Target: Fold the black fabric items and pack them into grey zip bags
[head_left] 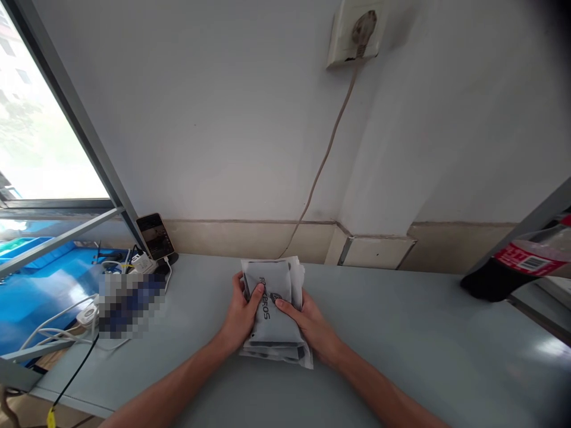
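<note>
A stack of frosted plastic bags (274, 330) with dark lettering on the top one is held between my two hands above the grey table (392, 333). What the bags contain is hidden. My left hand (242, 312) grips the left side, its thumb lying on the top bag and its fingers curled around the edge. On the opposite side, my right hand (312, 324) clasps the stack with its thumb pressed across the front. The fingers of both hands are partly hidden behind the bags.
A phone (155, 236) stands upright at the back left, near white cables (57, 330) and a blurred-out patch. At the right lies a tilted bottle of dark drink (495, 276). A cord (330, 142) hangs from the wall socket (355, 30) down behind the table.
</note>
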A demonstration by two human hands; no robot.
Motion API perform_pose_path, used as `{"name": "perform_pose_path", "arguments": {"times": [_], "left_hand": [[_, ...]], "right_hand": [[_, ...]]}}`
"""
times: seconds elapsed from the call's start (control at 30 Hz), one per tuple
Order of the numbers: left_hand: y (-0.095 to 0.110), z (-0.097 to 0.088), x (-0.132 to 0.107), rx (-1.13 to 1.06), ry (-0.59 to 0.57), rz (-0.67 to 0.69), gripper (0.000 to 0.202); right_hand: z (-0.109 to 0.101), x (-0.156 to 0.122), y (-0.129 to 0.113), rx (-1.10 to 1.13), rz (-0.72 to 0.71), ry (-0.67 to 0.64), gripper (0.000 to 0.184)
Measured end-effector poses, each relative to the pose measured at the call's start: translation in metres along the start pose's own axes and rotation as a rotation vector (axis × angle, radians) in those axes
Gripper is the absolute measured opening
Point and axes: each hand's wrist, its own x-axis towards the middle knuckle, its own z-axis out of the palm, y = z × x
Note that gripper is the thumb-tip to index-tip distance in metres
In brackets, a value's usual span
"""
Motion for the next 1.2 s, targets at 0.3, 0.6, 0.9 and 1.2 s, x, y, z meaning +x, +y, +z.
{"name": "perform_pose_path", "arguments": {"times": [0.3,0.6,0.9,1.2], "left_hand": [[0.03,-0.026,-0.006,-0.016,-0.506,-0.14,0.091],[0.023,-0.029,-0.008,-0.208,-0.486,-0.352,0.096],[0.041,-0.042,-0.005,0.03,-0.461,-0.358,0.108],[0.024,-0.053,-0.019,0.361,-0.258,-0.151,0.098]], "right_hand": [[-0.003,0.004,0.001,-0.054,-0.042,0.117,0.055],[-0.006,0.01,0.008,-0.053,0.049,0.167,0.065],[-0.005,0.004,0.009,-0.091,-0.006,0.058,0.071],[0.0,0.002,0.025,-0.328,-0.059,0.094,0.108]]}}
